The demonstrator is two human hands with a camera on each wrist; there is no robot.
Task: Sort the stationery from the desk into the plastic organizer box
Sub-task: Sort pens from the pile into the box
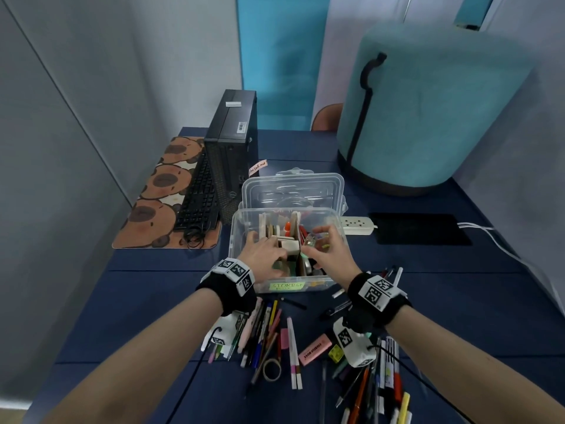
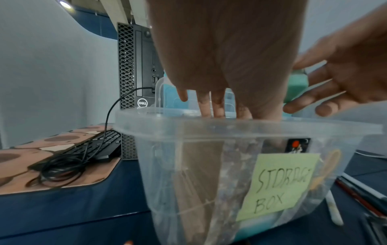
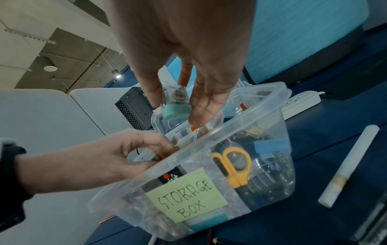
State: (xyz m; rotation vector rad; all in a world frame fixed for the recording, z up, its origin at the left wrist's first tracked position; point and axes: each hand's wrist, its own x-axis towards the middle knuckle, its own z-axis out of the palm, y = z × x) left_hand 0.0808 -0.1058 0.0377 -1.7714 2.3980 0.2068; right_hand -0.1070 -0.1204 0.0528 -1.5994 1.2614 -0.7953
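Note:
The clear plastic storage box (image 1: 244, 234) stands open at mid-desk, its front wearing a green "STORAGE BOX" note (image 3: 186, 195). My right hand (image 1: 315, 240) hovers over the box's right side. It pinches a small clear container with a teal base (image 3: 176, 102) between thumb and fingers. My left hand (image 1: 266, 258) reaches into the left side, and its fingers (image 3: 144, 140) curl at a cardboard divider (image 2: 201, 174); the fingertips are hidden. Yellow-handled scissors (image 3: 232, 165) lie inside the box. Loose pens (image 1: 263, 328) and markers (image 1: 385, 377) cover the desk in front.
The box's lid (image 1: 293, 188) leans behind it. A black computer tower (image 1: 229, 154) and a keyboard (image 1: 198, 197) stand at the left, a white power strip (image 1: 357, 225) and a black pad (image 1: 419, 229) at the right. A teal stool (image 1: 428, 108) sits at the back right. A tape roll (image 1: 272, 369) and a pink highlighter (image 1: 315, 348) lie among the pens.

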